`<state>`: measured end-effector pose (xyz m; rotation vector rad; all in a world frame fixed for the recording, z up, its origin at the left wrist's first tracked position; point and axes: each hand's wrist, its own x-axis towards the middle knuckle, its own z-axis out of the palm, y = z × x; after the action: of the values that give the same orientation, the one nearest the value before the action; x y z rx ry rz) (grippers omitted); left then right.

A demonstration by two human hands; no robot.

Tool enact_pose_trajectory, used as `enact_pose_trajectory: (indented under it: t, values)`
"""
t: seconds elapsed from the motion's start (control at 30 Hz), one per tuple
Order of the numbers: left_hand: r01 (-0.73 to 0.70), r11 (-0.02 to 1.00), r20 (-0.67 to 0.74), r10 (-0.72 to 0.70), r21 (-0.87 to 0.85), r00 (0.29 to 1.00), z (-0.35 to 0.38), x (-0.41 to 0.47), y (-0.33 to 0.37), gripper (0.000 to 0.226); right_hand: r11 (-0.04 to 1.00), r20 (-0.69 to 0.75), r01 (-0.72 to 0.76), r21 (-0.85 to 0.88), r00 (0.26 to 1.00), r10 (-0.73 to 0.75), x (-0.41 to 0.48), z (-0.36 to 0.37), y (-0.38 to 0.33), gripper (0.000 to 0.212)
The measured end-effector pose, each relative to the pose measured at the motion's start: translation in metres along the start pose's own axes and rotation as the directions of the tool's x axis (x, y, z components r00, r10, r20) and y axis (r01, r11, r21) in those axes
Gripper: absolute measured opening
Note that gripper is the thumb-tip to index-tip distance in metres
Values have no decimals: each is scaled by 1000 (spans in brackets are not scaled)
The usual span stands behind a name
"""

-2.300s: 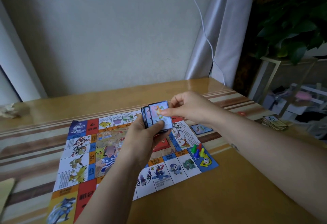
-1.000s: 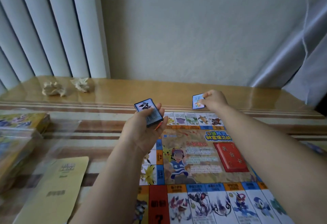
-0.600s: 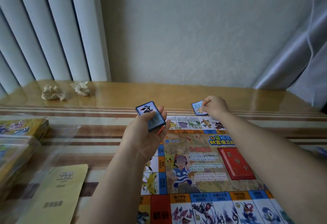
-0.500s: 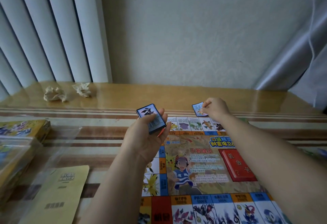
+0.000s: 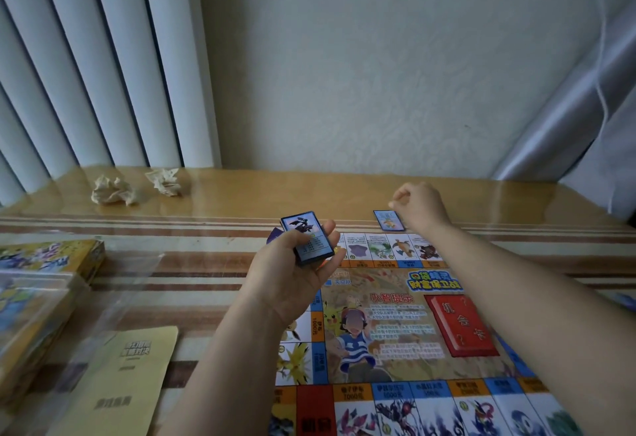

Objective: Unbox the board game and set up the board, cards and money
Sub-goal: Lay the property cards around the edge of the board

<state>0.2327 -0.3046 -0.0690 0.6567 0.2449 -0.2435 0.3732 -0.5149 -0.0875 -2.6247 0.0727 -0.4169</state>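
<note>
The colourful game board (image 5: 395, 325) lies flat on the striped table. My left hand (image 5: 292, 277) grips a stack of blue-backed cards (image 5: 307, 238) above the board's far left corner. A single blue card (image 5: 389, 220) lies on the table just beyond the board's far edge. My right hand (image 5: 418, 206) hovers over that card with loosely curled fingers and holds nothing. A red card space (image 5: 461, 325) is printed on the board's middle right.
The yellow game box (image 5: 41, 284) under clear plastic wrap (image 5: 113, 298) sits at the left edge. A yellow instruction sheet (image 5: 120, 377) lies near it. Two crumpled paper balls (image 5: 113, 191) rest by the wall. A curtain (image 5: 585, 119) hangs at the right.
My right hand carried one card from the stack to the table beyond the board's far edge and let it go. The left hand kept hold of the stack.
</note>
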Motion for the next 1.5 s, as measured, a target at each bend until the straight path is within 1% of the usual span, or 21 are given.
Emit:
enact_pose_trajectory:
  t: [0.07,0.1,0.17,0.23,0.27,0.33,0.43,0.53,0.67,0.73,0.83,0.93,1.0,1.13,1.23,1.33,1.4,1.47,1.5]
  values:
    - [-1,998,39,-2,70,999,0,-1,-2,23,989,-3,70,127,998,-71,-8,-18,-19,13]
    - [-1,994,65,-6,114,998,0,-2,-3,22,978,38,99,185,993,-108,-17,-30,-32,18]
    - [7,980,122,-31,197,992,0,-5,-4,23,945,179,132,300,965,-192,-40,-52,-58,23]
    - [5,961,173,-55,278,983,3,-10,-6,24,918,324,122,378,911,-254,-67,-70,-75,25]
    - [-1,950,192,-62,311,979,5,-11,-7,24,911,374,109,397,888,-269,-77,-76,-80,26]
    - [-19,928,231,-72,372,970,8,-16,-8,23,911,423,80,405,867,-264,-91,-83,-85,26]
    - [-84,881,272,-52,465,961,12,-21,-6,19,920,444,68,385,861,-249,-98,-92,-89,21]
    - [-171,839,287,18,517,958,15,-23,-1,18,914,452,60,402,855,-255,-98,-101,-95,15]
    - [-257,821,272,129,510,954,18,-25,4,18,920,448,119,373,846,-291,-92,-112,-109,13]
    - [-278,821,254,167,500,953,18,-25,4,17,918,450,147,368,836,-315,-90,-113,-113,12]
    - [-276,818,225,184,505,957,18,-25,4,18,920,457,170,353,827,-328,-88,-112,-115,13]
    - [-278,811,208,196,515,958,19,-24,2,17,928,462,178,328,826,-322,-87,-114,-113,27]
    - [-261,820,195,185,509,963,19,-22,1,15,934,472,176,311,824,-313,-86,-115,-110,32]
    - [-198,862,186,123,467,975,18,-20,-3,11,946,492,133,294,828,-269,-86,-115,-97,30]
    - [-214,847,161,154,486,975,18,-18,-6,9,950,516,96,296,821,-244,-90,-116,-87,30]
    - [-232,832,118,199,504,973,21,-17,-11,8,942,544,128,311,789,-287,-97,-119,-80,37]
    - [-241,816,99,223,525,970,23,-16,-17,9,950,539,168,263,791,-289,-99,-120,-77,27]
    - [-241,811,83,234,533,969,28,-14,-22,10,956,507,203,210,814,-284,-98,-120,-72,14]
    - [-246,805,77,243,540,967,33,-11,-25,10,960,497,209,185,823,-275,-96,-120,-68,12]
